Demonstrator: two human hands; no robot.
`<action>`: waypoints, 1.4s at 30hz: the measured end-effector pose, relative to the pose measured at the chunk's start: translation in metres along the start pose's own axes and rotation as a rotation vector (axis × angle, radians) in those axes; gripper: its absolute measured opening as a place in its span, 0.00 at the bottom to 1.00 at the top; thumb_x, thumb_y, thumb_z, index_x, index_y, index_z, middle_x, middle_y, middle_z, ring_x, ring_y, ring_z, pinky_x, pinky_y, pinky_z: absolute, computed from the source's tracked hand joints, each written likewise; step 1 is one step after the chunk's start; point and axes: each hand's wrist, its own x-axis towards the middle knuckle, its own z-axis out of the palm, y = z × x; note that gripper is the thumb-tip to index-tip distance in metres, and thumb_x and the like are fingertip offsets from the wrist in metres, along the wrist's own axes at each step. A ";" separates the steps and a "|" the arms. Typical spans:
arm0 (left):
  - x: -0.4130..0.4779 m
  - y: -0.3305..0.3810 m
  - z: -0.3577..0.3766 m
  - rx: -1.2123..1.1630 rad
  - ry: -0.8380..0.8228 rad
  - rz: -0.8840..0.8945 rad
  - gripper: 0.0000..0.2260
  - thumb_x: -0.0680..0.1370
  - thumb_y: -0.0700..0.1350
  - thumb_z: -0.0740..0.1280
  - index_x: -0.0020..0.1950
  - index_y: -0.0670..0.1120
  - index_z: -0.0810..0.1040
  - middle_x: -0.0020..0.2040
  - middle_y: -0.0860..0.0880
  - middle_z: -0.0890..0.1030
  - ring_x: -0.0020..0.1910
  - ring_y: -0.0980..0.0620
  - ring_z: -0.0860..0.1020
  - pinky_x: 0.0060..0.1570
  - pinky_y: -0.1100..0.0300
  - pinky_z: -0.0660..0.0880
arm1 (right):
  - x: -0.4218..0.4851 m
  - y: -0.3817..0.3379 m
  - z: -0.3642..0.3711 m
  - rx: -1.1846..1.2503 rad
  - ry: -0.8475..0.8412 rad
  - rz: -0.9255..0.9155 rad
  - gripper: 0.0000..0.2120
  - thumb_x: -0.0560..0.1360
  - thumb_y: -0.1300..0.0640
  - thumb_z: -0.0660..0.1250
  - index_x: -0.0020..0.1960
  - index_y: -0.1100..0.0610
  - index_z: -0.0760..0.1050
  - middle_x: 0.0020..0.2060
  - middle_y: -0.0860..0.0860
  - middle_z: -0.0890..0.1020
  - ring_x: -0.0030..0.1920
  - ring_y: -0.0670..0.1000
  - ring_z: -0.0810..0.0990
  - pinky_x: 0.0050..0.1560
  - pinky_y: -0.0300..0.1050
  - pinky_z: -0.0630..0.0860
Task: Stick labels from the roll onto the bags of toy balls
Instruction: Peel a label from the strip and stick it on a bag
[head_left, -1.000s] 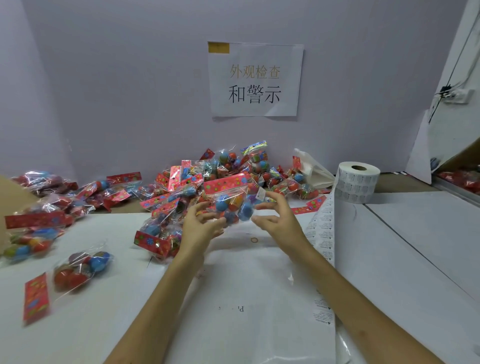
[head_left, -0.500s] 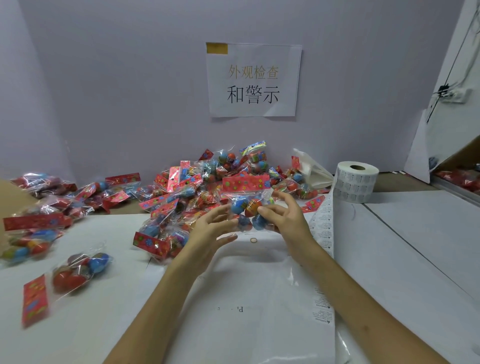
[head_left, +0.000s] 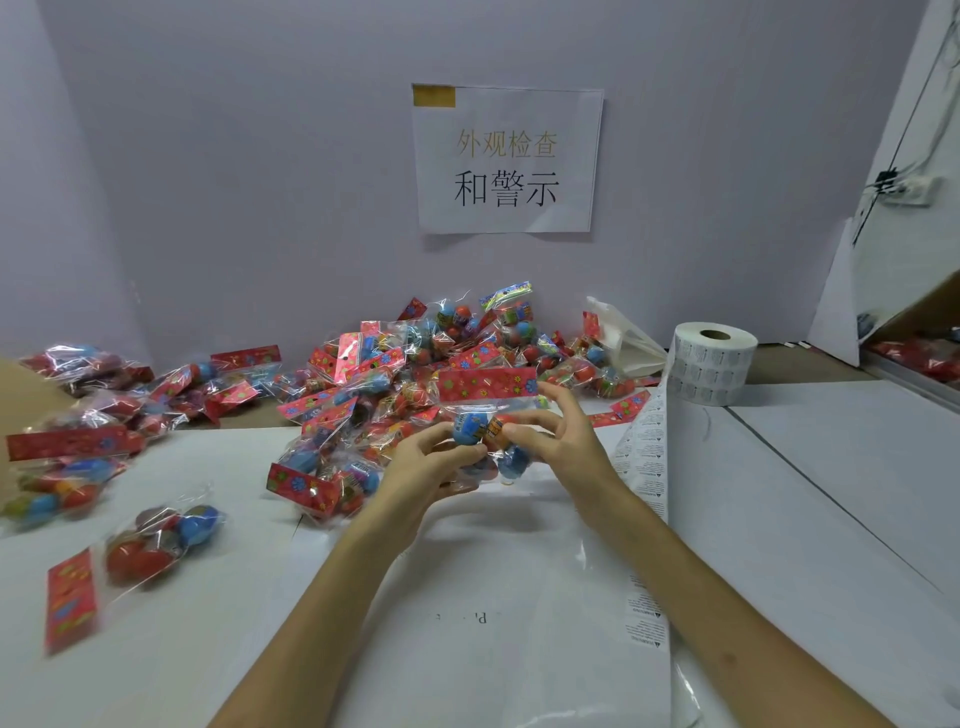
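bag (head_left: 488, 385) held upright between left hand (head_left: 423, 470) and right hand (head_left: 563, 441) (both pinching it).

I see a white table (head_left: 831, 493). Label roll (head_left: 714, 369) stands on it, strip (head_left: 647, 467) trailing from roll toward me. Left of roll: bag pile (head_left: 395, 374). Far left of roll: scattered bags (head_left: 156, 540).

Close together — left hand (head_left: 421, 478), right hand (head_left: 571, 447) pinch bag (head_left: 485, 385).
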 end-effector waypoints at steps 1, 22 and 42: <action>0.000 0.000 0.000 0.010 -0.006 -0.008 0.10 0.78 0.38 0.72 0.59 0.44 0.82 0.49 0.44 0.88 0.49 0.45 0.87 0.45 0.58 0.82 | -0.001 0.000 0.001 0.002 -0.004 0.001 0.27 0.75 0.58 0.75 0.67 0.44 0.64 0.48 0.46 0.86 0.50 0.42 0.85 0.49 0.35 0.78; -0.002 -0.001 0.006 -0.024 0.125 0.005 0.06 0.78 0.46 0.74 0.50 0.44 0.85 0.43 0.45 0.86 0.40 0.47 0.87 0.36 0.59 0.81 | -0.001 0.002 0.002 -0.088 -0.027 -0.023 0.31 0.74 0.58 0.77 0.72 0.48 0.67 0.48 0.53 0.83 0.49 0.48 0.84 0.45 0.35 0.80; 0.004 -0.024 0.021 0.404 0.055 0.286 0.23 0.75 0.50 0.77 0.65 0.59 0.72 0.61 0.57 0.78 0.57 0.56 0.79 0.53 0.60 0.80 | 0.000 -0.003 -0.003 -0.039 0.138 -0.059 0.34 0.73 0.61 0.77 0.73 0.51 0.64 0.47 0.49 0.86 0.49 0.47 0.86 0.52 0.53 0.83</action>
